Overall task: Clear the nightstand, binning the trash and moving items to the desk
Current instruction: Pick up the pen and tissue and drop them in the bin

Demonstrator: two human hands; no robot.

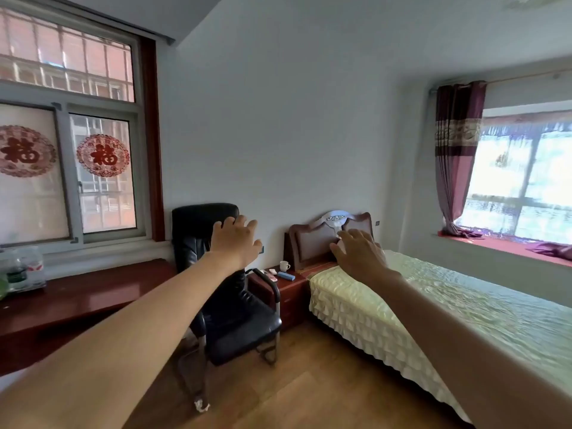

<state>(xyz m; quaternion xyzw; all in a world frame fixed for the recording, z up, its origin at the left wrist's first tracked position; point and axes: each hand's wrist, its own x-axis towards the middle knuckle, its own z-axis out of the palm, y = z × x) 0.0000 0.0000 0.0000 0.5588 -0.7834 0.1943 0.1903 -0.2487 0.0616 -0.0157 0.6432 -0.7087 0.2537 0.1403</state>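
**Both arms out, nightstand still loaded across the room**

So the biggest thing here is the bed (433, 311) on the right, with a pale ruffled cover and a brown headboard (312, 243) against the wall. On the left runs the long dark red counter (77, 298) under the window, with a pack of water bottles (21, 267) sitting at its far left end. A black office chair (229, 305) stands between the counter and the bed.

Tucked between the chair and the bed is the red nightstand (291, 289). On top of it there's a white mug (284, 266) near the back, a blue box (286, 276) lying flat toward the bed side, and a small pinkish thing (272, 274) beside it, too small to tell what it is.

The left hand (236, 243) and the right hand (359, 255) are both stretched forward in the air, fingers spread and loose, holding nothing. Both are well apart from the nightstand.

A crumpled scrap of white paper (201, 405) lies on the wooden floor by the chair's leg.
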